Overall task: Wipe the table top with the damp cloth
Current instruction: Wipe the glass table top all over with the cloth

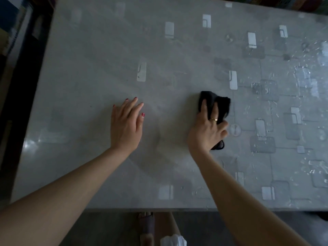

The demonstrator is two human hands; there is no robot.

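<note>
A grey table top [92, 71] with a pattern of pale rectangles fills the view. My right hand [206, 131] presses a crumpled black cloth [220, 103] onto the table a little right of centre, fingers closed over it; a corner of the cloth sticks out below the palm. My left hand [126, 124] lies flat on the table to the left of the cloth, fingers together, holding nothing. The table's right side glistens with wet streaks and droplets [307, 80].
The table's near edge [159, 209] runs across the bottom, with floor and my foot [146, 226] below it. A dark gap and stacked items [10, 32] lie past the left edge. Patterned fabric [301, 3] shows beyond the far right corner.
</note>
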